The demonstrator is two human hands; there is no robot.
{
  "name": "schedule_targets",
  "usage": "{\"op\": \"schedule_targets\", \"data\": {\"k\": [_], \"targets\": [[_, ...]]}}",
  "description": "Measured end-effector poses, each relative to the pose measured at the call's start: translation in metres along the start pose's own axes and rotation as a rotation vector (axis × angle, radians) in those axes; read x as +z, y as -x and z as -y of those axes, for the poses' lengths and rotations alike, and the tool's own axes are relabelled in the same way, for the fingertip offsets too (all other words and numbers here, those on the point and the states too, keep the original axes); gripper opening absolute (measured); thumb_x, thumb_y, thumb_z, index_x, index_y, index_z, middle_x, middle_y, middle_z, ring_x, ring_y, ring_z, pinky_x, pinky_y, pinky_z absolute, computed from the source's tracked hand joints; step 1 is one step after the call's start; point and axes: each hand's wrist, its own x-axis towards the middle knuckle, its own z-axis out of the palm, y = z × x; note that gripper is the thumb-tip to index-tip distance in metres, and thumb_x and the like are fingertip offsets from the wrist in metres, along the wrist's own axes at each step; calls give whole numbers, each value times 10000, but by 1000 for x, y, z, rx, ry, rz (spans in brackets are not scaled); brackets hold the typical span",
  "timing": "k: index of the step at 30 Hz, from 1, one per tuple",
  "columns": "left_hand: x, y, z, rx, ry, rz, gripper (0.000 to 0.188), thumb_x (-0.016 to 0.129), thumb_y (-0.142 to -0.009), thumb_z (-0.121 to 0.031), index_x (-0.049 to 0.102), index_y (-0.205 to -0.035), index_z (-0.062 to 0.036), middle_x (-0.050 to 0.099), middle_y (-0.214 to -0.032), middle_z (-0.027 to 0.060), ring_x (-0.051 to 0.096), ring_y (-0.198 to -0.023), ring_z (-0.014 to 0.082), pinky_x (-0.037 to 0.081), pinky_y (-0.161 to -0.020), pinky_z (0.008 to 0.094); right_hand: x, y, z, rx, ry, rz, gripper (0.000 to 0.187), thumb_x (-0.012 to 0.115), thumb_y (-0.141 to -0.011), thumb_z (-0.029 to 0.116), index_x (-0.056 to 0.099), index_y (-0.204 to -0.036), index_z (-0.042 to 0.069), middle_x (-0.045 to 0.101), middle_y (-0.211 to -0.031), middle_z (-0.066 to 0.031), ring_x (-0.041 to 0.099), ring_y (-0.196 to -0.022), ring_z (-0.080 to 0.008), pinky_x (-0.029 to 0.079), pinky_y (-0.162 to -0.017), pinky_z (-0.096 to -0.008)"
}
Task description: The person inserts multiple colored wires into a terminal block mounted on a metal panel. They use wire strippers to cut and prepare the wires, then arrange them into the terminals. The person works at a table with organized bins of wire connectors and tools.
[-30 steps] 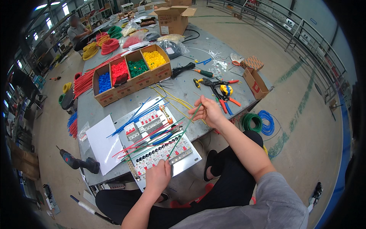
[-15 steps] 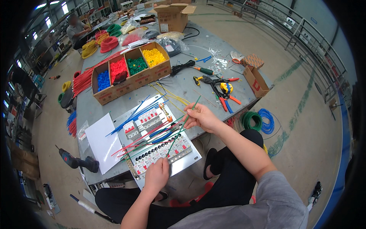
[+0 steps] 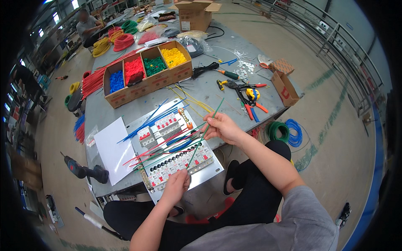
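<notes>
A straight green wire (image 3: 195, 152) slants over the white metal mounting plate (image 3: 204, 178), held at both ends. My left hand (image 3: 176, 186) is closed on its lower end, by the front row of circuit breakers (image 3: 168, 169). Higher up, the thumb and fingers of my right hand (image 3: 222, 128) pinch the same wire, and its tip sticks out beyond them. Behind the front row sit further breakers (image 3: 167, 126) and a grey breaker with red switches (image 3: 147, 138). Loose blue wires (image 3: 144, 129) and red wires (image 3: 146, 156) lie across the plate.
A cardboard box with compartments (image 3: 144, 88) holds blue, red, green and yellow small parts. White paper (image 3: 112, 150) and a cordless drill (image 3: 86, 170) lie left. Pliers (image 3: 247, 104), a yellow tape measure (image 3: 253, 94) and a screwdriver (image 3: 228, 75) lie right. Another person (image 3: 87, 28) sits far left.
The view has shifted slightly, so the bench appears a little to the right. My left hand has moved slightly right along the front breakers; both hands still hold the green wire.
</notes>
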Motion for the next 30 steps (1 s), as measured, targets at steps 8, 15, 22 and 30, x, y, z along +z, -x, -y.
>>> {"op": "schedule_targets", "data": {"k": [8,15,22,30], "targets": [[9,3,-9,250,-653,-284,512,519,-1100,-309,573,-709,16,518,-566,133,459,-511,198,380,-533,374,-3,2,6,3,18,22,247,458,-1105,116,461,-1293,-43,716,-1025,-212,762,-940,-333,661,-826,-416],[16,7,-23,266,-738,-300,444,556,-1075,-267,618,-764,44,545,-581,211,502,-477,285,391,-516,425,-3,3,6,-83,93,16,266,494,-1084,104,454,-1294,-55,711,-1039,-212,763,-934,-318,659,-822,-410],[14,7,-24,285,-815,-323,426,578,-1058,-266,641,-757,29,570,-589,232,560,-492,382,415,-510,461,8,8,-8,-56,-33,15,247,591,-1052,87,515,-1274,11,724,-1088,-204,767,-890,-282,666,-795,-390],[16,8,-29,321,-963,-335,392,591,-1041,-267,659,-763,2,606,-631,248,618,-589,455,470,-551,510,8,9,-2,-72,32,3,249,605,-1043,72,515,-1269,16,723,-1113,-199,765,-905,-274,671,-803,-398]]}}
